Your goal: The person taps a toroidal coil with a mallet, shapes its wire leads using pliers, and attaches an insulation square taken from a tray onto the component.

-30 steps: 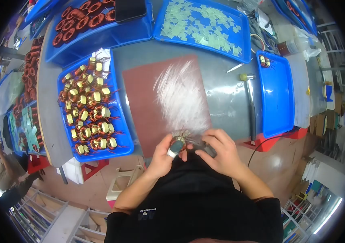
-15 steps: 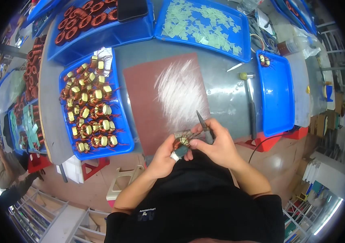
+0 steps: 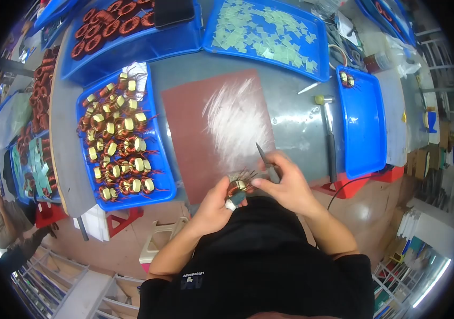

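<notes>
My left hand (image 3: pixel 213 209) is closed around a copper-wound coil (image 3: pixel 237 187) with several loose wire leads and a dark green patch at its lower side. White wrapping shows on a fingertip of that hand. My right hand (image 3: pixel 291 189) grips a dark pointed tool (image 3: pixel 267 162), its tip directed up and left over the sheet. The thumb of this hand is close to the coil's wires. Both hands are at the near edge of a reddish-brown sheet (image 3: pixel 187 127) that carries white scratch marks.
A blue tray (image 3: pixel 164 183) of wound coils lies left. Behind are a bin (image 3: pixel 131 56) of copper rings and a tray (image 3: pixel 269 59) of pale green pieces. A hammer-like tool (image 3: pixel 329 138) and a blue tray (image 3: pixel 365 127) with one coil are right. Another person's arm (image 3: pixel 6 215) shows far left.
The pointed tool has swung up in my right hand and now points away from me. The coil has turned in my left hand, and over the last half second my right thumb has drawn slightly back.
</notes>
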Demonstrator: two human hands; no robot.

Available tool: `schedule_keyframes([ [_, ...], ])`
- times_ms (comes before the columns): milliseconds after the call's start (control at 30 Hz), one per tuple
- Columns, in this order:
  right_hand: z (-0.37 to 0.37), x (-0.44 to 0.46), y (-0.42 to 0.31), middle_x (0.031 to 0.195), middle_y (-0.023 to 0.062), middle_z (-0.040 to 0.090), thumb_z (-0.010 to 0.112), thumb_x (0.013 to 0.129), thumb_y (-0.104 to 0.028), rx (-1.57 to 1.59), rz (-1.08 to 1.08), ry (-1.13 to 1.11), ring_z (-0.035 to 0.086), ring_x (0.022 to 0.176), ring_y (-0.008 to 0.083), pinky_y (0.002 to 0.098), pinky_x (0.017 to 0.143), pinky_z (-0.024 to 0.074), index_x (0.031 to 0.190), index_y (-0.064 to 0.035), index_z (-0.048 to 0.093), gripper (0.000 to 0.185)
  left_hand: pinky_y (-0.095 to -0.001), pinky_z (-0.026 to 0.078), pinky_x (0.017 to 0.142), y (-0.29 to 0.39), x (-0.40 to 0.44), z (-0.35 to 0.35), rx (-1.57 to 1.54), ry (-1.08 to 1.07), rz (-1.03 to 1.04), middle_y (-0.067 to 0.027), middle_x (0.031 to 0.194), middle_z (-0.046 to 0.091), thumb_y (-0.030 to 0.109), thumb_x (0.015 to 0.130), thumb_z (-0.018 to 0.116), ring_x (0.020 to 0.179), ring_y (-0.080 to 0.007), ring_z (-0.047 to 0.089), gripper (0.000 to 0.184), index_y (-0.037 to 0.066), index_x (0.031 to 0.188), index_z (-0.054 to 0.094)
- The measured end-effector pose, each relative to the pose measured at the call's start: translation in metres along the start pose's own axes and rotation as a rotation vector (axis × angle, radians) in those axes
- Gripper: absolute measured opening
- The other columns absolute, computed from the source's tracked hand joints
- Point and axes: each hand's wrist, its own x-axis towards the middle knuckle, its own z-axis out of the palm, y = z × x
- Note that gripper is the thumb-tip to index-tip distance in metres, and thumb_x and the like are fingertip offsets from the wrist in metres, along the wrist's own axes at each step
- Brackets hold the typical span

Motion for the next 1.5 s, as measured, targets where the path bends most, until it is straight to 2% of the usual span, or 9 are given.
schedule_keyframes([
  [133,-0.02,-0.008,-0.001,0.101,0.0107,0.064,0.076,0.086,-0.011,-0.095,-0.201,0.097,0.06,0.092,0.0194,0.0315,0.085,0.0471,0.106,0.0035,0.065,0.027,-0.0283,0.052,0.076,0.005,-0.001,-0.012,0.285,0.025,-0.059,-0.0089,0.102,0.07,0.005,0.099,0.055,0.083,-0.0124,0.063,0.023,-0.001,0.122,0.053],
  [333,-0.049,-0.009,-0.001,0.097,0.0059,0.067,0.072,0.09,-0.01,-0.037,0.108,-0.518,0.062,0.096,0.0145,0.0296,0.088,0.0476,0.105,0.0017,0.07,0.02,-0.033,0.051,0.078,0.012,0.0,-0.021,0.246,-0.148,-0.006,-0.0113,0.099,0.07,0.01,0.097,0.063,0.082,-0.018,0.064,0.02,-0.001,0.113,0.057],
  [667,-0.041,-0.008,0.0,0.095,0.006,0.068,0.073,0.09,-0.014,-0.042,0.165,-0.674,0.062,0.095,0.0137,0.0296,0.088,0.0476,0.105,0.0,0.071,0.02,-0.0359,0.05,0.08,0.018,0.001,-0.017,0.245,-0.232,-0.049,-0.0154,0.098,0.068,0.013,0.094,0.067,0.088,-0.0237,0.063,0.024,-0.001,0.112,0.058],
  [767,-0.038,-0.009,0.004,0.094,0.006,0.068,0.073,0.09,-0.014,-0.005,0.136,-0.701,0.062,0.093,0.014,0.0298,0.088,0.0475,0.104,-0.0003,0.072,0.02,-0.0359,0.05,0.081,0.011,0.0,-0.018,0.254,-0.256,-0.034,-0.0153,0.098,0.068,0.013,0.094,0.067,0.088,-0.0229,0.063,0.025,-0.001,0.113,0.058],
  [833,-0.038,-0.008,0.003,0.094,0.0066,0.069,0.072,0.09,-0.013,-0.016,0.158,-0.707,0.062,0.094,0.0139,0.0299,0.089,0.0473,0.104,-0.0002,0.072,0.019,-0.0289,0.05,0.085,0.01,0.001,-0.018,0.201,-0.294,-0.009,-0.0051,0.099,0.068,0.01,0.096,0.064,0.092,-0.013,0.064,0.032,0.0,0.125,0.058],
  [933,-0.036,-0.012,0.007,0.092,0.0067,0.07,0.072,0.091,-0.012,-0.006,0.189,-0.661,0.062,0.093,0.0136,0.0296,0.088,0.0473,0.102,0.0002,0.072,0.017,-0.0354,0.05,0.081,0.016,0.002,-0.013,0.18,-0.259,-0.05,-0.0148,0.098,0.068,0.011,0.094,0.067,0.089,-0.0208,0.063,0.023,-0.002,0.11,0.057],
  [1067,-0.035,-0.014,0.003,0.09,0.0072,0.071,0.07,0.091,-0.012,-0.061,0.198,-0.573,0.063,0.088,0.0124,0.0291,0.083,0.0485,0.1,0.0006,0.073,0.015,-0.0343,0.05,0.081,0.013,0.001,-0.012,0.234,-0.223,-0.065,-0.0133,0.097,0.068,0.009,0.094,0.065,0.088,-0.0203,0.064,0.02,-0.002,0.108,0.057],
  [1333,-0.011,-0.025,-0.006,0.08,0.0124,0.064,0.077,0.076,-0.015,-0.722,-0.376,0.025,0.061,0.072,0.0362,0.042,0.065,0.0517,0.094,-0.0023,0.069,0.024,-0.0286,0.05,0.076,-0.001,0.002,-0.008,0.149,0.015,-0.087,-0.008,0.092,0.068,0.005,0.098,0.055,0.085,-0.0145,0.063,0.013,0.0,0.11,0.057],
  [1500,-0.017,-0.027,-0.016,0.09,0.0127,0.064,0.081,0.073,-0.009,-0.672,-0.424,0.045,0.063,0.08,0.0316,0.0378,0.072,0.0526,0.095,0.001,0.067,0.027,-0.0249,0.048,0.072,0.0,-0.004,-0.001,0.019,0.042,-0.092,-0.0055,0.095,0.067,0.007,0.101,0.053,0.081,-0.0103,0.06,0.019,0.001,0.118,0.056],
])
